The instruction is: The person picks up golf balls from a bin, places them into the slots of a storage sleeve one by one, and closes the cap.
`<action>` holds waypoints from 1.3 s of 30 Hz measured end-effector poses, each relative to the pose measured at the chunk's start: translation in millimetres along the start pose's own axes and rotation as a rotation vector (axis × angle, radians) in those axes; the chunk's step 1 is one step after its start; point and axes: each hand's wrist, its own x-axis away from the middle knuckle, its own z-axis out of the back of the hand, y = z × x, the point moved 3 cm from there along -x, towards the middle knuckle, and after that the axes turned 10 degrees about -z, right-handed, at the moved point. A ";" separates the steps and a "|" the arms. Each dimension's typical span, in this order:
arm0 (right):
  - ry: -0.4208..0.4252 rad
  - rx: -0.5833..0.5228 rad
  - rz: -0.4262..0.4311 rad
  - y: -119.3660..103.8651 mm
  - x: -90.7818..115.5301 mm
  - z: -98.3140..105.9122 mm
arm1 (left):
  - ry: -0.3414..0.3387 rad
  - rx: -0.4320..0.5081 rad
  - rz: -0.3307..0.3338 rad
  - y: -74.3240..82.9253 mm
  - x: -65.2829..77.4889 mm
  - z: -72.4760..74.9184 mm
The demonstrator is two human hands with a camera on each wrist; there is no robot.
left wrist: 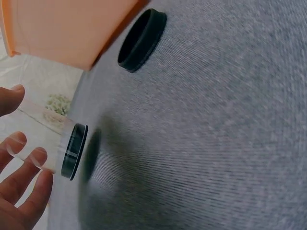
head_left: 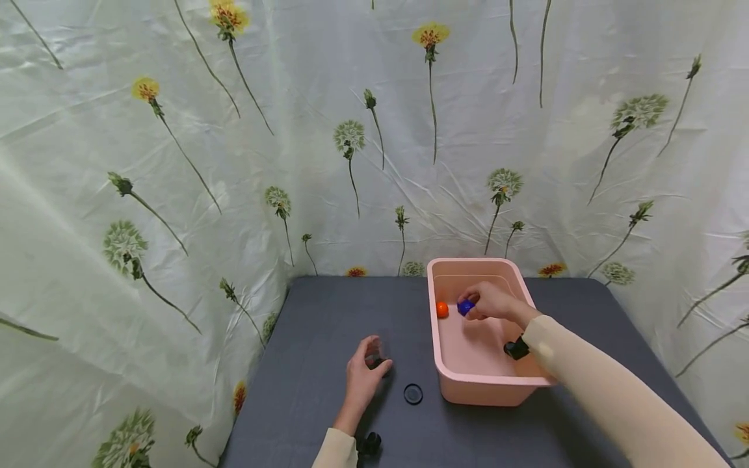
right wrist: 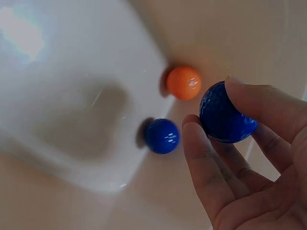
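Note:
My right hand (head_left: 488,302) pinches a blue golf ball (right wrist: 225,115) between thumb and fingers, above the floor of a pink bin (head_left: 471,379). Lower in the bin lie a second blue golf ball (right wrist: 162,136) and an orange golf ball (right wrist: 183,83). Over the table to the left of the bin, my left hand (head_left: 361,374) has its thumb and fingers curled round a clear cylindrical container with a black end (left wrist: 74,151). That container looks tilted and slightly off the table; its clear wall is hard to make out. A round black cap (head_left: 413,393) lies between this hand and the bin.
The dark grey table (head_left: 351,305) carries the bin on its right half. Behind and beside it hangs a pale curtain (head_left: 304,130) printed with dandelions. Each wrist wears a small black camera, and the right one (head_left: 516,348) is over the bin.

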 end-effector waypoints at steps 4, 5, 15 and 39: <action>0.022 0.016 0.023 -9.6 6.7 1.0 | 0.003 -0.017 -0.026 7.5 -1.6 1.1; 0.029 0.021 0.028 -11.3 8.1 1.2 | 0.002 -0.023 -0.035 8.8 -2.2 1.2; 0.073 0.035 0.097 -25.9 25.9 2.0 | 0.011 -0.093 -0.156 25.1 -6.4 5.2; 0.120 -0.077 0.161 -47.0 66.7 -4.9 | -0.034 -0.140 -0.250 60.5 -11.1 7.8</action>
